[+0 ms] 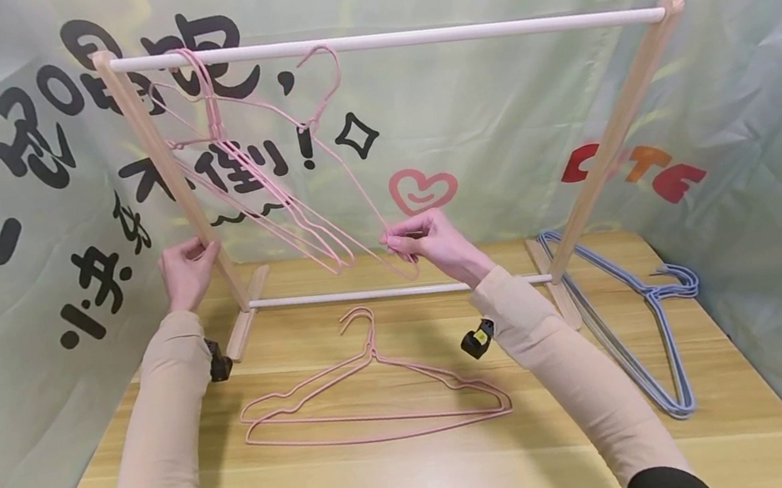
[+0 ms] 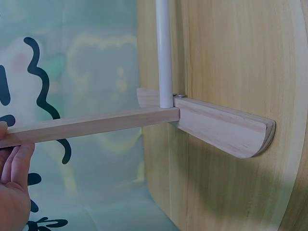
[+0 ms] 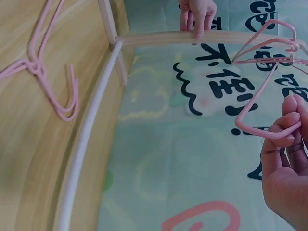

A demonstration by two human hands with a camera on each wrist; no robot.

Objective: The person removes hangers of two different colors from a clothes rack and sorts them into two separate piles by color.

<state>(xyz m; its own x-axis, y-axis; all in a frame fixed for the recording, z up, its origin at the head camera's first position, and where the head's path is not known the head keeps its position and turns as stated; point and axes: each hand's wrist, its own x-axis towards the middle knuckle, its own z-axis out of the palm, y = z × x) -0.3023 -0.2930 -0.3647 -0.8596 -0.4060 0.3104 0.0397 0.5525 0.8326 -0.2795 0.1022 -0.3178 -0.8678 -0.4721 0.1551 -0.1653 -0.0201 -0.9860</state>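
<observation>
My right hand (image 1: 436, 244) pinches the lower corner of a pink clothes hanger (image 1: 313, 126) between thumb and fingers. Its hook is up at the height of the white top bar (image 1: 480, 29); whether it sits over the bar I cannot tell. To its left, several pink hangers (image 1: 215, 127) hang bunched on the bar. My left hand (image 1: 186, 274) grips the left wooden post (image 1: 157, 148) of the rack with thumb and fingers, low down; in the left wrist view, fingertips touch the post (image 2: 96, 126).
Two pink hangers (image 1: 374, 356) lie overlapped on the wooden table in front of the rack. A stack of blue hangers (image 1: 666, 338) lies by the right foot, partly behind the right post (image 1: 611, 143). A low white rod (image 1: 368, 292) joins the rack's feet. Printed cloth hangs behind.
</observation>
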